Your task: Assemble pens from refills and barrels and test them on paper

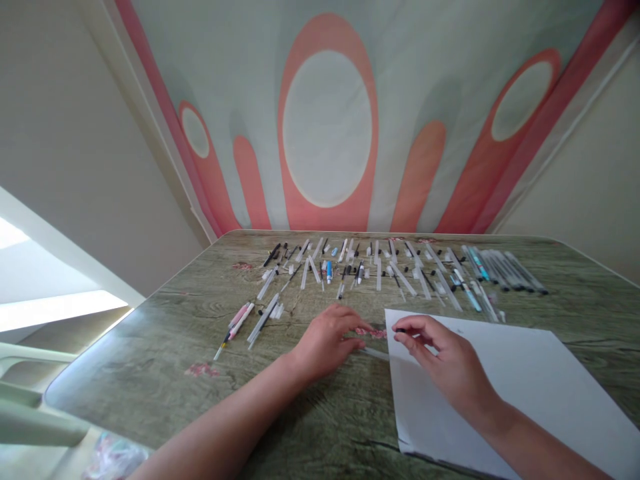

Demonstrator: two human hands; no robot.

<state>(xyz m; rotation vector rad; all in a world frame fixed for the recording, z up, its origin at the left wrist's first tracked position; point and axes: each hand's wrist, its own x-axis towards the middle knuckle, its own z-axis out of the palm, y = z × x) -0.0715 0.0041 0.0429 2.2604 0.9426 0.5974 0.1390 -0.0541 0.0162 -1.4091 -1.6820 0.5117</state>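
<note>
My right hand [450,363] pinches a small black pen plug [400,330] between thumb and fingertips, above the left edge of a white sheet [505,373]. My left hand [330,340] hovers just left of the sheet, thumb and fingers apart, with nothing seen between them. Close to its thumb lies a clear pen barrel [375,353], its right end reaching the sheet's edge. Beyond both hands, clear barrels, dark refills and small black parts [360,270] are spread in rows.
Dark-tipped clear pens [510,270] lie side by side at the back right of the wood-patterned table [175,333]. A pink pen and a white pen [240,321] rest on the left. A plastic bag [115,457] and a pale green chair [40,413] stand beyond the table's left edge.
</note>
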